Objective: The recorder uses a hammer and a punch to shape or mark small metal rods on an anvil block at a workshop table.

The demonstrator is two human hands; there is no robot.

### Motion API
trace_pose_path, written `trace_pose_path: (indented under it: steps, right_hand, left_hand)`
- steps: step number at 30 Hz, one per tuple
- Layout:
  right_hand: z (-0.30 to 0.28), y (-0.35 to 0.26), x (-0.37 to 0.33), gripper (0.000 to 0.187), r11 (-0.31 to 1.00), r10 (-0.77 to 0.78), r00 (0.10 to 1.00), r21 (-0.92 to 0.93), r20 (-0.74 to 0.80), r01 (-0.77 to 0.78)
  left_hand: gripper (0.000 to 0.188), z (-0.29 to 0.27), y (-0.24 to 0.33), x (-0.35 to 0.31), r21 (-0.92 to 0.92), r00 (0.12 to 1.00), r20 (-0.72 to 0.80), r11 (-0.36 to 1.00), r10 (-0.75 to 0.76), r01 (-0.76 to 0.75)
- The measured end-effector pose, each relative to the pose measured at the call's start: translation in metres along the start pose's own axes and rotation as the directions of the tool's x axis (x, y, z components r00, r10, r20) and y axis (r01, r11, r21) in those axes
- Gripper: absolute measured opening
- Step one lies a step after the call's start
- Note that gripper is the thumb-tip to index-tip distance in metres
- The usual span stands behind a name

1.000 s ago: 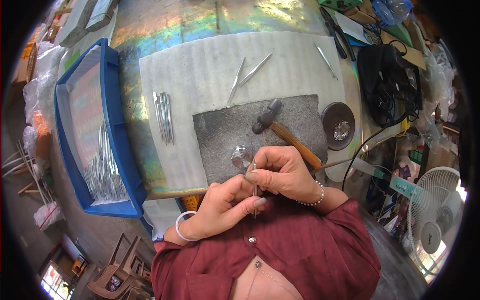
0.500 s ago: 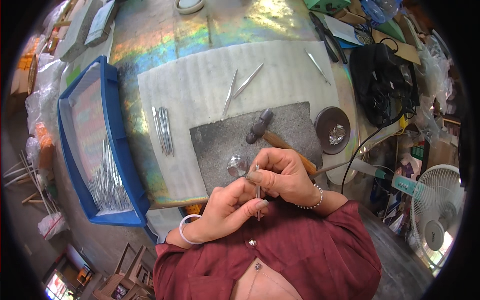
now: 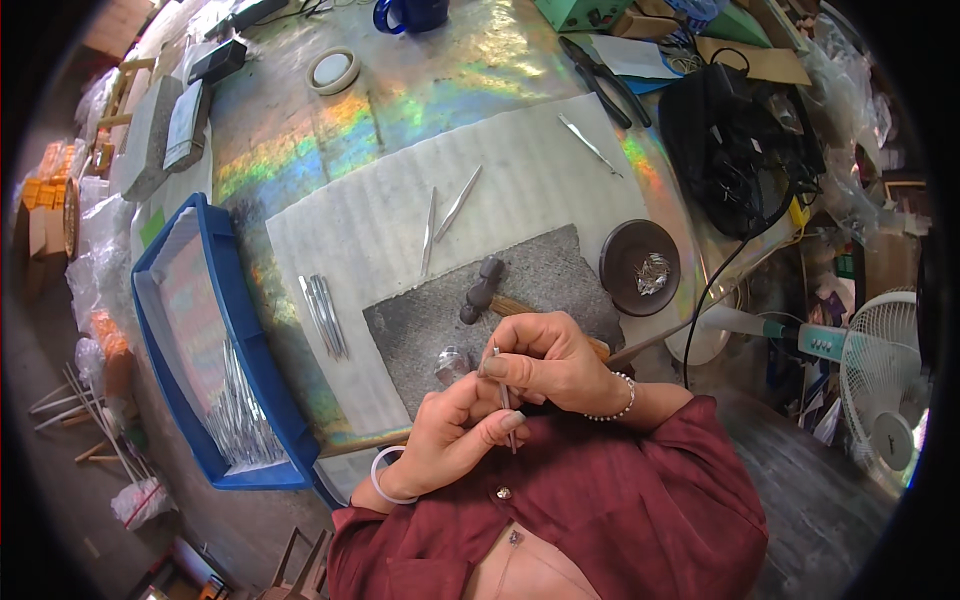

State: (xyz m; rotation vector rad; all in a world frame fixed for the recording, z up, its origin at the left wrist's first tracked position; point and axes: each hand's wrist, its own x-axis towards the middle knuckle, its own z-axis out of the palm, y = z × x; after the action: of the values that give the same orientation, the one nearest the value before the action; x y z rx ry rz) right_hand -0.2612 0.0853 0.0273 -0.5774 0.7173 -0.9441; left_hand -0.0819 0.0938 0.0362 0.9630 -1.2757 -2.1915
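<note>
A slim silvery metal rod [image 3: 504, 397] stands nearly upright between my hands, close to my chest. My left hand [image 3: 450, 432] pinches its lower part with the thumb. With thumb and bent fingers, my right hand [image 3: 552, 362] grips the upper end. Just beyond them, a small shiny round piece [image 3: 452, 363] rests on a dark grey slab [image 3: 405, 335]. On the slab also lies a hammer [image 3: 483, 292], its wooden handle partly hidden behind my right hand. Two thin pointed metal pieces [image 3: 458, 205] lie past the slab, and a small bundle of rods [image 3: 322, 318] lies left of it.
A blue tray [image 3: 262, 345] at the left holds many metal rods [image 3: 242, 410]. A dark round dish [image 3: 611, 272] with small silvery bits sits right of the slab. Cutters [image 3: 608, 85], a black bag [image 3: 715, 150], a cable [image 3: 712, 305] and a fan [image 3: 880, 370] are farther right.
The view has shifted, bringing a blue mug into sight at the top. Both hands keep their grip on the rod, which now leans slightly more.
</note>
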Motion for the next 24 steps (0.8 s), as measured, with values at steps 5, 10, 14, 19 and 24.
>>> trace_pose_path:
  steps: [5,10,14,19,24]
  right_hand:
    - [-0.001,0.003,-0.001,0.013,0.999,0.003,1.0,-0.038,0.03,-0.002]
    - [0.006,0.004,0.0,0.011,0.998,0.056,0.997,-0.031,0.051,-0.055]
    - [0.012,0.012,0.003,0.011,0.993,0.092,0.995,-0.084,0.047,-0.087]
    - [0.025,0.02,0.011,0.011,0.975,0.171,0.98,-0.161,0.1,-0.154]
    - [0.042,0.026,0.018,0.011,0.959,0.235,0.96,-0.196,0.151,-0.204]
  left_hand:
    - [0.014,0.0,-0.002,-0.003,-0.01,1.0,-0.011,1.0,-0.006,0.006]
    - [0.014,-0.001,-0.007,-0.013,-0.045,0.999,-0.039,0.999,0.006,-0.008]
    - [0.013,-0.005,-0.011,-0.023,-0.075,0.998,-0.06,0.997,0.013,-0.018]
    - [0.012,-0.012,-0.018,-0.043,-0.144,0.996,-0.088,0.989,0.013,-0.026]
    - [0.017,-0.027,-0.026,-0.06,-0.196,0.999,-0.013,0.98,0.038,-0.04]
